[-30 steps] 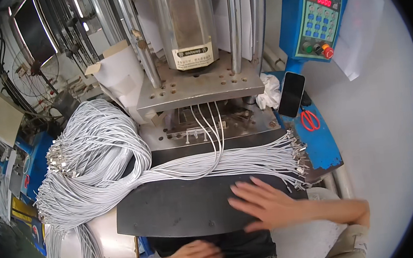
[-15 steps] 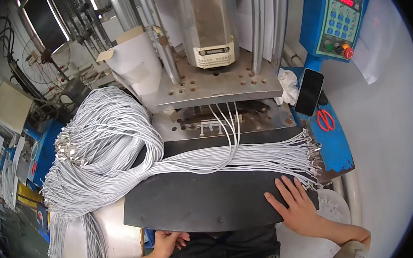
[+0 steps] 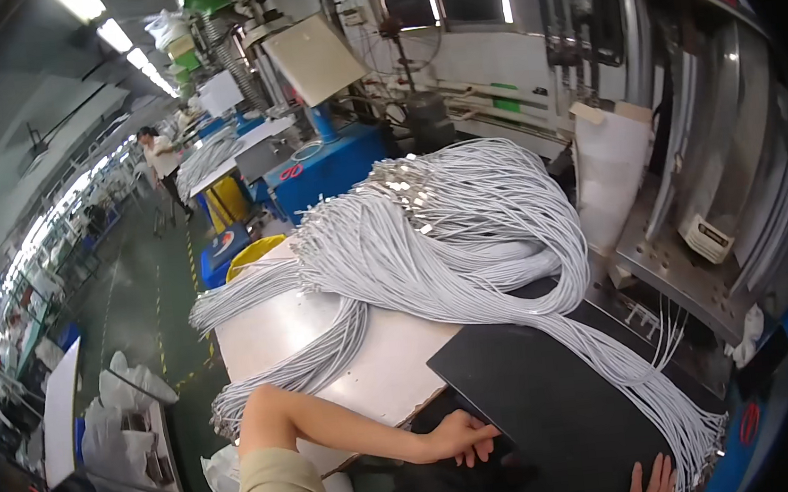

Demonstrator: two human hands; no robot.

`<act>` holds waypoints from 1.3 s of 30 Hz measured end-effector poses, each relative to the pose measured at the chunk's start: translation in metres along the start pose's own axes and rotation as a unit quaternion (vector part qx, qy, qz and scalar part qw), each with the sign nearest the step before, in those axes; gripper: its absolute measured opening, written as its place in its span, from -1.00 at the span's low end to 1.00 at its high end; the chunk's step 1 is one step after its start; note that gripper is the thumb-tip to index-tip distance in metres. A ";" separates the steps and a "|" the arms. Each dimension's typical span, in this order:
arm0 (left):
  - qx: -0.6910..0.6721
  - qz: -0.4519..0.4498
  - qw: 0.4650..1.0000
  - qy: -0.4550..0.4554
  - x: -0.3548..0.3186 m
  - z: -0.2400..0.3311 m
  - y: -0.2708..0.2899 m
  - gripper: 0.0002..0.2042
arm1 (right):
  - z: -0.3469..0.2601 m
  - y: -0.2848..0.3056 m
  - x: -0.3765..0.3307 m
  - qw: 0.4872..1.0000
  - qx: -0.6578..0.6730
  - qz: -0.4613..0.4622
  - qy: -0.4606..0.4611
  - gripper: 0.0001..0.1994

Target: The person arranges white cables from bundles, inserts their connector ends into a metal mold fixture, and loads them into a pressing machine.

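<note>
My left hand [image 3: 460,437] is at the near left edge of the black work board [image 3: 530,380]; its fingers curl loosely and no object shows in them. Low at the right, partly cut off by the picture's rim, my right hand [image 3: 652,484] lies on the board with fingers stretched out, beside the metal-tipped ends of the cables. A thick bundle of light grey cables [image 3: 478,228] heaps over the bench and runs across the board toward that hand. Several cables [image 3: 669,328] lead up from it into the metal press [image 3: 676,266]. Smaller cable bundles [image 3: 328,352] hang over the white bench top.
A white carton [image 3: 612,163] stands left of the press. Red-handled scissors [image 3: 750,422] lie at the right. Behind the heap is a blue machine cabinet [image 3: 334,166], with a yellow bin [image 3: 253,257] near it. Plastic bags [image 3: 133,442] sit on the left; a person [image 3: 161,164] stands far off.
The view has swung to the left, bringing the aisle in and pushing the press to the right rim. Both hands keep about the same places at the board.
</note>
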State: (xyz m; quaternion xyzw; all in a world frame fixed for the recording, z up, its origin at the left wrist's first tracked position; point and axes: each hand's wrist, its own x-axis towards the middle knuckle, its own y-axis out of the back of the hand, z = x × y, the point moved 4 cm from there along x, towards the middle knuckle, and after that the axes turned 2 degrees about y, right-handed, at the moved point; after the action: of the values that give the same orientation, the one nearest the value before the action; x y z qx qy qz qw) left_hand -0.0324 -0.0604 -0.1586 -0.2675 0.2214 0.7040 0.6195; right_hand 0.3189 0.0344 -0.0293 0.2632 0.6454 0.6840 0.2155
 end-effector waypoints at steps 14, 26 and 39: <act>0.243 -0.406 0.865 -0.170 -0.034 0.047 -0.095 -0.53 | 0.050 0.026 0.052 0.862 0.488 0.128 -0.042 -0.11; 0.500 0.143 0.513 -0.683 0.023 0.193 -0.065 -0.05 | 0.045 0.038 0.205 0.733 0.678 -0.014 -0.042 -0.39; 0.537 0.137 0.453 -0.699 0.073 0.208 -0.008 -0.30 | 0.038 0.069 0.180 0.897 0.422 0.038 -0.128 -0.76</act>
State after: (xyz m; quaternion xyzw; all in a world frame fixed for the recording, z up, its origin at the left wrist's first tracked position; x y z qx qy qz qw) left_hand -0.0519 0.1292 -0.0481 0.7338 0.0819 0.4712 0.4825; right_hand 0.2080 0.1732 0.0554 0.4392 0.8295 0.3159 0.1385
